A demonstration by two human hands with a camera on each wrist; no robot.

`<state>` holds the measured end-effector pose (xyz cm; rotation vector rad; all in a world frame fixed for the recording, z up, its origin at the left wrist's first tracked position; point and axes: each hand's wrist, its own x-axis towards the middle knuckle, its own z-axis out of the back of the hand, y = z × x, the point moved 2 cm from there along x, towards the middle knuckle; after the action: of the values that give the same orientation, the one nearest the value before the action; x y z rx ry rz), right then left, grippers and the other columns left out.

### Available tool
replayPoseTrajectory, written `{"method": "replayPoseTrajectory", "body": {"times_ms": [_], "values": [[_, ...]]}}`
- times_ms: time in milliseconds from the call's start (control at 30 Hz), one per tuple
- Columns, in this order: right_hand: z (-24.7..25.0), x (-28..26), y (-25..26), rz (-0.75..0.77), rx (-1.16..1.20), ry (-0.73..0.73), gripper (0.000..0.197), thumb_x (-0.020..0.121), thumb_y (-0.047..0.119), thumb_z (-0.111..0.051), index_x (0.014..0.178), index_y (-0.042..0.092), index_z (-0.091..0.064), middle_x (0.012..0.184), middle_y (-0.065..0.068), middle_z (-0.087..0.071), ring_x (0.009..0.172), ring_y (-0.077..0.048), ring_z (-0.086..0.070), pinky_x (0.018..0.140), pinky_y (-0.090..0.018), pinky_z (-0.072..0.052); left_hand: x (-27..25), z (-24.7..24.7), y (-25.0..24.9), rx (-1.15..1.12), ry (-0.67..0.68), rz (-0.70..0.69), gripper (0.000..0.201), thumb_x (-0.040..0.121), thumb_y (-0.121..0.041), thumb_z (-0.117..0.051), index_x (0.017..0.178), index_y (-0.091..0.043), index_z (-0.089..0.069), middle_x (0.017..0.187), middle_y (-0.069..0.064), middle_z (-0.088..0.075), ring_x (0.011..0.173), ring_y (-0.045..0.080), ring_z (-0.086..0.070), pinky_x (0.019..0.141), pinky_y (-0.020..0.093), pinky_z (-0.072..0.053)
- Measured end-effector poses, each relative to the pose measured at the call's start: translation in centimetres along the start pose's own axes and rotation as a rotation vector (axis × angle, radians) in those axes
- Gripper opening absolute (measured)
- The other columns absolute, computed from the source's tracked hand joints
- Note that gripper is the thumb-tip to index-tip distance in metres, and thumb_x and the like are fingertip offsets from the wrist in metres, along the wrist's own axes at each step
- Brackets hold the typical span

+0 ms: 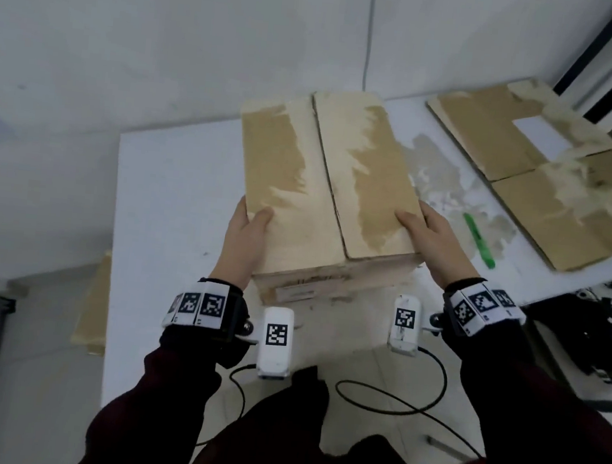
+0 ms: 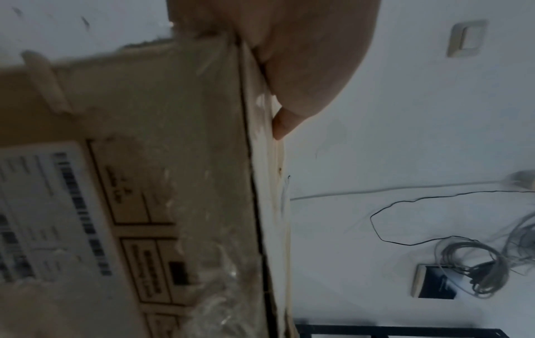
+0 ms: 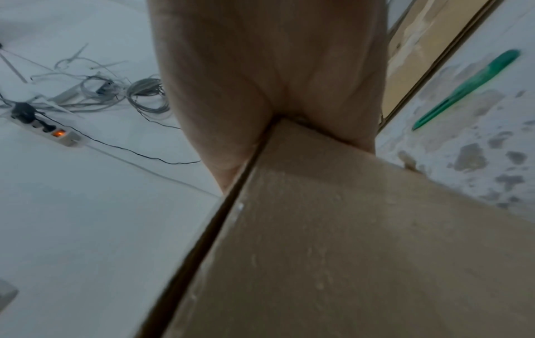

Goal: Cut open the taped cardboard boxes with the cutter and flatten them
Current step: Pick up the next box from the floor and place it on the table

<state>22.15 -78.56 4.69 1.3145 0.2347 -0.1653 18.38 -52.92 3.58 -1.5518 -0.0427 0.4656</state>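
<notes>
A brown cardboard box (image 1: 324, 181) with closed top flaps and torn pale tape patches stands on the white table (image 1: 173, 196). My left hand (image 1: 244, 233) grips its near left corner, thumb on top and fingers down the side. My right hand (image 1: 434, 240) grips the near right corner the same way. In the left wrist view the left hand (image 2: 304, 57) lies against the box (image 2: 144, 160), whose labelled side is wrapped in clear tape. In the right wrist view the right hand (image 3: 260, 68) clasps the box's (image 3: 347, 228) corner. The green cutter (image 1: 477, 239) (image 3: 469, 89) lies on the table, right of the box.
Flattened cardboard sheets (image 1: 549, 173) lie at the table's back right. More cardboard (image 1: 97, 309) leans below the table's left edge. Cables and a power strip (image 3: 49, 130) lie on the floor. The tabletop by the cutter is scuffed with tape residue.
</notes>
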Motion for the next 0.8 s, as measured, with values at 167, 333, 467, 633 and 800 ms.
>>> {"method": "replayPoseTrajectory", "body": {"times_ms": [167,333,467,633,800], "values": [[1.4,5.6,-0.2,-0.016,-0.065,0.060,0.035,0.095,0.030,-0.051,0.127,0.018,-0.055,0.119,-0.002,-0.064,0.104,-0.018,-0.062,0.084,-0.029,-0.049,2.9,-2.8,0.9,-0.020,-0.056,0.019,0.030,0.099,-0.019,-0.045,0.129,-0.019,-0.049,0.116,-0.002,-0.061,0.109,0.020,-0.059,0.095,0.037,-0.049],[2.1,7.1,-1.8,-0.104,0.147,0.057,0.032,0.099,0.035,-0.040,0.123,0.023,-0.057,0.115,0.003,-0.065,0.103,-0.014,-0.063,0.089,-0.029,-0.048,3.8,-3.9,1.7,-0.010,-0.103,0.021,0.034,0.097,-0.023,-0.048,0.130,-0.027,-0.051,0.120,-0.006,-0.062,0.110,0.016,-0.060,0.097,0.039,-0.049],[3.3,7.5,-5.0,-0.298,0.405,-0.017,0.034,0.102,0.032,-0.030,0.101,0.019,-0.061,0.106,-0.006,-0.063,0.092,-0.017,-0.061,0.082,-0.030,-0.046,3.9,-3.6,1.9,-0.016,-0.124,0.049,0.037,0.098,-0.024,-0.048,0.135,-0.026,-0.049,0.125,-0.004,-0.062,0.112,0.017,-0.060,0.097,0.039,-0.049],[3.6,8.1,-8.8,-0.538,0.134,0.040,0.028,0.098,-0.002,-0.024,0.102,0.002,-0.052,0.114,-0.020,-0.053,0.089,-0.030,-0.056,0.084,-0.038,-0.048,3.7,-4.0,1.5,-0.064,-0.124,0.100,0.036,0.099,-0.020,-0.047,0.135,-0.019,-0.050,0.125,0.002,-0.063,0.111,0.020,-0.061,0.097,0.043,-0.049],[5.6,8.8,-7.9,-0.603,0.435,0.051,0.043,0.101,0.034,-0.034,0.139,0.014,-0.038,0.126,-0.008,-0.043,0.128,-0.034,-0.041,0.110,-0.048,-0.033,3.8,-6.4,1.4,-0.163,-0.148,0.140,0.036,0.100,-0.020,-0.044,0.136,-0.013,-0.048,0.125,0.007,-0.062,0.111,0.023,-0.062,0.092,0.040,-0.052]]}}
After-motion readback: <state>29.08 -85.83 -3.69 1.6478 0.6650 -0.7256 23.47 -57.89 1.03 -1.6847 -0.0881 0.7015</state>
